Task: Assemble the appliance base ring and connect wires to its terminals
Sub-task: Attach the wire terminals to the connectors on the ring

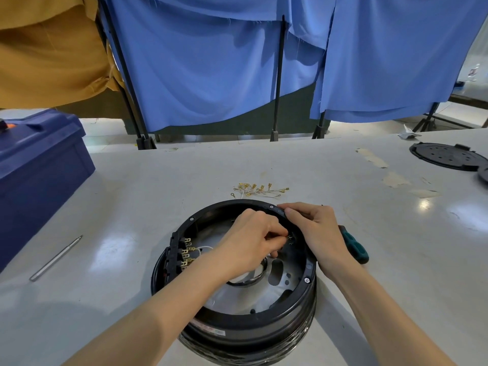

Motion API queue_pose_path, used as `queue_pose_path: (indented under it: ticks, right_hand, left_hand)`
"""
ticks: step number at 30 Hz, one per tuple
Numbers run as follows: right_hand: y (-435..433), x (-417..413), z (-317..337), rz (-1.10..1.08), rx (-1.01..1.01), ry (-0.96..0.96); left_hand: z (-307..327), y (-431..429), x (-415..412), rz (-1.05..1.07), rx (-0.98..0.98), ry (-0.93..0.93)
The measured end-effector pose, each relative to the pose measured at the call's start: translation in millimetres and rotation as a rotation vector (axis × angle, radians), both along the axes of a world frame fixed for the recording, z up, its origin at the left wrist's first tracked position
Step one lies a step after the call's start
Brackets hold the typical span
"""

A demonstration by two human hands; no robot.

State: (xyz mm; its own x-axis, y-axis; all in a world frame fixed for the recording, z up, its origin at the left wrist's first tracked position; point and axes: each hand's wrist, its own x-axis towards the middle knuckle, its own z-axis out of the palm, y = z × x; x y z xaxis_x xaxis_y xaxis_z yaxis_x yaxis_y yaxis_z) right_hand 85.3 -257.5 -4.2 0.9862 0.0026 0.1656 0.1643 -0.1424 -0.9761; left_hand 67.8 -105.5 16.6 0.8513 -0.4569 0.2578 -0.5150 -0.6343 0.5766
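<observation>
A black appliance base ring (pixel 287 313) lies on the white table in front of me, its silver inner plate showing. Brass terminals (pixel 188 250) line a black block on its left inner wall, with a white wire (pixel 204 248) attached there. My left hand (pixel 250 241) reaches inside the ring, fingers pinched on a small brass wire terminal at the right inner wall. My right hand (pixel 314 228) grips the ring's upper right rim beside it. A bundle of loose wires with brass terminals (pixel 260 190) lies just beyond the ring.
A green-handled screwdriver (pixel 355 247) lies under my right wrist. A metal driver bit (pixel 56 257) rests at the left. A blue plastic box (pixel 39 165) stands far left. Black round covers (pixel 449 155) sit at the far right. Blue cloth on stands hangs behind the table.
</observation>
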Motion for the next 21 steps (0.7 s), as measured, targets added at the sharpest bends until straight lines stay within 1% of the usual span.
queue_pose_path:
  ticks: [4,8,9,12,14,16,18,19,21]
  right_hand:
    - [-1,-2,3,0.004,0.032,0.019]
    - [-1,-6,6,-0.001,0.021,0.026]
    - [0,-7,5,-0.005,0.015,0.033]
    - [2,-10,3,-0.021,-0.008,0.038]
    - [4,-10,3,-0.037,-0.011,0.037]
    - [6,-11,3,-0.059,-0.007,0.042]
    - [9,-13,3,-0.094,0.001,0.057]
    - [11,-14,3,-0.112,0.0,0.065]
    - [15,-16,3,-0.14,-0.037,0.063]
  left_hand:
    - [2,0,0,0.03,0.023,-0.016]
    - [12,15,0,0.112,0.078,0.078]
    - [15,23,0,0.151,0.074,0.067]
    - [23,54,-5,0.317,0.022,-0.079]
    - [21,74,-7,0.424,0.056,-0.109]
    - [12,90,-7,0.496,0.12,-0.033]
    - [4,99,-8,0.51,0.098,0.079]
    - [1,102,-7,0.5,0.08,0.107]
    - [-1,106,-6,0.467,0.061,0.104]
